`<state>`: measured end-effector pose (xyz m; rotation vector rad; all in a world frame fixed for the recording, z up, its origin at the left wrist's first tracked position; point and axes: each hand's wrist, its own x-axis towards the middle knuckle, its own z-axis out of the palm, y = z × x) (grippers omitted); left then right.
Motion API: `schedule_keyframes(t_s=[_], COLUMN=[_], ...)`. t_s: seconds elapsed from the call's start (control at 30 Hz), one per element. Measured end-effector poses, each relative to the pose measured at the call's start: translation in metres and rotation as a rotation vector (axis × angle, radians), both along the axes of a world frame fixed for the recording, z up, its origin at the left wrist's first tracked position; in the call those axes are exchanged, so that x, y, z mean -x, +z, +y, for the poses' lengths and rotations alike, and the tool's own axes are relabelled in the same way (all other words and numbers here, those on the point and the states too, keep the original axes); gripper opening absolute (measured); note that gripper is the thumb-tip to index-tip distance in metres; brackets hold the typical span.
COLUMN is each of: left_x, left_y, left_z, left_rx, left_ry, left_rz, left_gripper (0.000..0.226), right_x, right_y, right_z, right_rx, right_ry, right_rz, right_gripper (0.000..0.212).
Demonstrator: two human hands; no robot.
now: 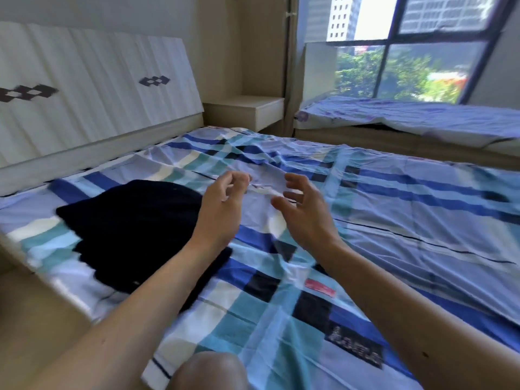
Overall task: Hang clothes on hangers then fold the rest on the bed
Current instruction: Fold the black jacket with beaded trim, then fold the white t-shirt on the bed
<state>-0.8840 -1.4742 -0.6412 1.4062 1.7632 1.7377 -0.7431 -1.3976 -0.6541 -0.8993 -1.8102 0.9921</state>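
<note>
A dark navy garment (135, 229) lies crumpled on the left part of the bed (408, 220), which is covered by a blue, teal and white checked sheet. My left hand (222, 204) hovers above the bed just right of the garment, fingers loosely curled and holding nothing. My right hand (304, 209) hangs beside it with its fingers spread and relaxed, palm turned toward the left hand. Neither hand touches the garment. No hanger is in view.
A white padded headboard (92, 88) stands along the left. A pale wooden bedside shelf (247, 108) sits in the far corner. A window seat with a blue mattress (422, 119) runs under the window. My knee (211, 372) shows at the bottom edge.
</note>
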Motion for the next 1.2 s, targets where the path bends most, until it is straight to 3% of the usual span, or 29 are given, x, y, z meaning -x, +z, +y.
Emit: schedule_keyframes(t_s=[0.2,0.3,0.4,0.5,0.63,0.73,0.87,0.93,1.1,1.2], left_x=[-0.132,-0.203,-0.258,-0.288,-0.298,-0.294,-0.285,-0.284,-0.292,-0.297], left_y=[-0.04,-0.063,-0.081,-0.094,-0.106,-0.116,-0.124,-0.126,-0.12,-0.113], left_z=[0.026,0.029,0.028,0.026,0.028,0.029,0.027,0.027,0.026,0.027], left_rx=[0.053,0.108,0.11,0.119,0.16,0.193,0.238,0.264,0.273,0.321], left_ry=[-0.3,-0.486,-0.617,-0.744,-0.804,-0.79,-0.773,-0.777,-0.818,-0.849], left_rz=[-0.011,0.014,0.072,0.178,0.259,0.27,0.302,0.309,0.294,0.186], left_gripper=[0.02,0.007,0.009,0.023,0.031,0.026,0.024,0.018,0.019,0.035], right_x=[-0.171,-0.261,-0.341,-0.408,-0.461,-0.48,-0.499,-0.502,-0.469,-0.428], right_y=[-0.016,-0.033,-0.05,-0.06,-0.068,-0.092,-0.11,-0.099,-0.048,-0.031], right_z=[0.011,0.007,0.002,-0.007,-0.019,-0.005,0.015,0.019,0.002,-0.016], right_rx=[-0.039,-0.001,0.074,0.189,0.525,0.615,0.406,0.341,0.352,0.382], right_ry=[-0.191,-0.351,-0.511,-0.69,-0.582,-0.629,-0.724,-0.731,-0.576,-0.408], right_rz=[-0.048,-0.108,-0.21,-0.52,-1.197,-1.276,-1.177,-1.066,-0.369,-0.128], right_gripper=[0.046,0.046,0.053,0.066,0.088,0.096,0.033,0.017,0.023,0.03])
